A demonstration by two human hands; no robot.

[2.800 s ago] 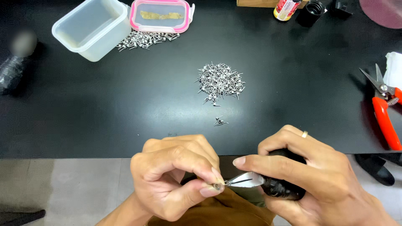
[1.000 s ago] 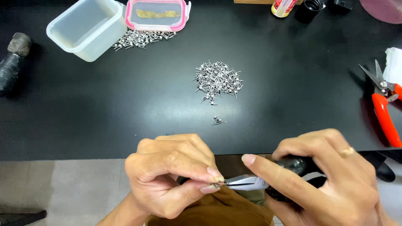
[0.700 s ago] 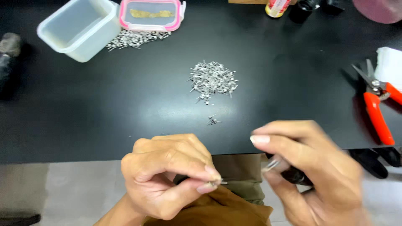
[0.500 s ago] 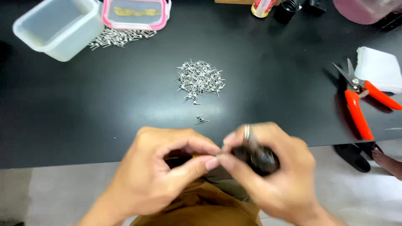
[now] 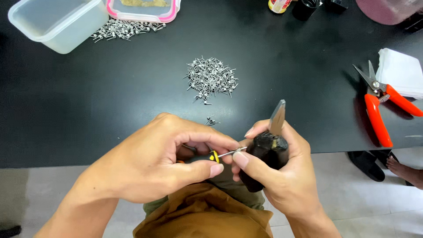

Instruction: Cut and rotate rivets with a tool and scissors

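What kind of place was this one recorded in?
Probably a small workshop or home assembly bench: a black table with piles of tiny metal parts, orange snips and plastic tubs, over a tiled floor.

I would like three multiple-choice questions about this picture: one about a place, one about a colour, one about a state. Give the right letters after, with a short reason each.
1. Where do the cutters lie?
A. on the table's right side, beside the folded white cloth
B. inside the clear plastic box
C. on top of the pile of small metal parts

2. What colour are the cutters' handles?
A. blue
B. orange-red
C. green

3. How is the black-handled tool held in the right hand?
A. lying flat on the table
B. its metal tip pointing up and away from the person
C. tip hidden inside the box

Answers:
1 A, they rest on the black table next to the cloth.
2 B, both handles are orange-red.
3 B, the tip rises above the fingers, while the left hand pinches a thin metal rod against the tool.
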